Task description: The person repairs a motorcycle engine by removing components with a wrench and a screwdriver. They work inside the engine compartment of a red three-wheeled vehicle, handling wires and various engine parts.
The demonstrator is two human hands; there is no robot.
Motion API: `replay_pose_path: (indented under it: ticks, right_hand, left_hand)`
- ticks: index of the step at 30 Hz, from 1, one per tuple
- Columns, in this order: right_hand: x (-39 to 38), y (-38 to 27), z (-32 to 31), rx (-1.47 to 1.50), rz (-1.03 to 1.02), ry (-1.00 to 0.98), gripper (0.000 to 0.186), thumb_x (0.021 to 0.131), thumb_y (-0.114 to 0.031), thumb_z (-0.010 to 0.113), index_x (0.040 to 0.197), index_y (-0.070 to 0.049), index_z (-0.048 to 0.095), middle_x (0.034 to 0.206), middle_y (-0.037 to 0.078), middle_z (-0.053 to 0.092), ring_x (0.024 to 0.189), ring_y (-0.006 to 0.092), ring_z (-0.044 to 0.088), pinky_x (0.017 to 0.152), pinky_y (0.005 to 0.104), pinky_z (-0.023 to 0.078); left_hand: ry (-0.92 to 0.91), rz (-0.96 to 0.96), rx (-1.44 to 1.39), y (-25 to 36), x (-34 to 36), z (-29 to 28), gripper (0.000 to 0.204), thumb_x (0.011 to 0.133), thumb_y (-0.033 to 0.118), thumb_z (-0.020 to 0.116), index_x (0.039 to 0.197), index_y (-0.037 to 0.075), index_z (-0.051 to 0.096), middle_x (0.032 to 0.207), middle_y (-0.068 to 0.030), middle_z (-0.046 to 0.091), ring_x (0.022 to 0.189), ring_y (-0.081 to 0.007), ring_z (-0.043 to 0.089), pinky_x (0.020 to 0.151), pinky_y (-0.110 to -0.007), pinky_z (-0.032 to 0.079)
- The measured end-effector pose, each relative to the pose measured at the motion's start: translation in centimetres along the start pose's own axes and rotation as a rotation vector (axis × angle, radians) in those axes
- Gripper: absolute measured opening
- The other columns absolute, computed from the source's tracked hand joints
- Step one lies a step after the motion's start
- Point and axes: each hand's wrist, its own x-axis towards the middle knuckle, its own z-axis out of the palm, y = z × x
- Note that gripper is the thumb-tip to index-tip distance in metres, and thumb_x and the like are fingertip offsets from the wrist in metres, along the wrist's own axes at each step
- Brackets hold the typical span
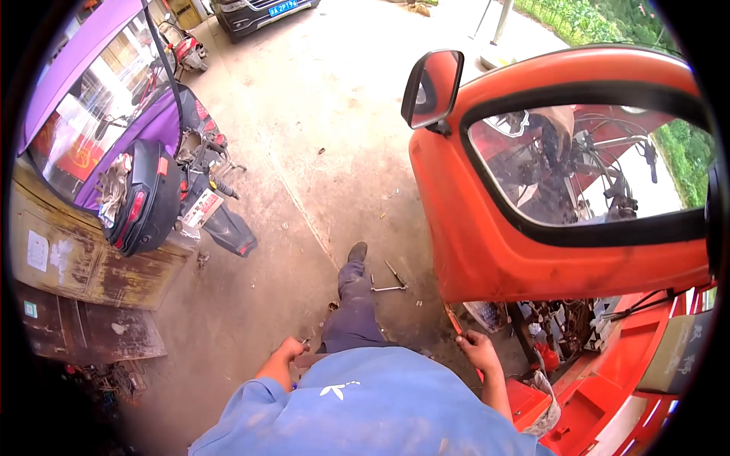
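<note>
My left hand is closed beside my left hip, with a small thin metallic piece between thumb and fingers; its exact kind is too small to make out. On the other side, my right hand has its fingers curled at a narrow orange-red bar by the low front of the red three-wheeled vehicle. The hand partly hides the bar. Ahead of my shoe, to its right, an L-shaped metal wrench lies on the concrete, touching or nearly touching a slim rod-like tool.
The vehicle's cab overhangs on the right, its mirror sticking out. Beneath are exposed mechanical parts and a red body frame. At left stand a motorcycle with a black top box and a worn wooden cabinet. A car is parked beyond.
</note>
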Motion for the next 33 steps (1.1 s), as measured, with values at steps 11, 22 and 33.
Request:
replay_pose_path:
  ticks: [11,22,33]
  right_hand:
    - [9.1,-2.5,10.2,-0.296,0.687,0.031,0.041,0.091,-0.040,0.071,0.111,-0.005,0.075,0.103,0.018,0.076,0.098,0.0318,0.073,0.090,0.0452,0.056]
    - [27.2,-14.0,18.0,0.213,0.826,-0.002,0.052,0.095,-0.053,0.060,0.117,-0.008,0.075,0.113,0.017,0.074,0.103,0.0313,0.070,0.090,0.0450,0.054]
    - [61.0,-26.3,20.9,0.272,0.881,0.057,0.047,0.098,-0.045,0.055,0.115,-0.006,0.074,0.106,0.017,0.074,0.090,0.0296,0.072,0.083,0.0461,0.056]
  left_hand:
    - [-0.019,0.182,-0.192,18.8,22.4,-28.6,0.033,0.087,0.036,0.077,0.093,0.004,0.076,0.058,-0.0045,0.057,0.047,-0.0152,0.051,0.045,-0.034,0.041]
    - [-0.183,0.577,-0.020,51.2,32.5,-51.8,0.025,0.094,0.026,0.072,0.096,0.002,0.078,0.063,0.0022,0.051,0.059,-0.0099,0.043,0.054,-0.032,0.036]
    - [-0.139,0.290,0.177,69.4,49.6,-72.3,0.020,0.091,0.020,0.066,0.088,0.001,0.073,0.054,0.0023,0.048,0.044,-0.0159,0.044,0.043,-0.036,0.037]
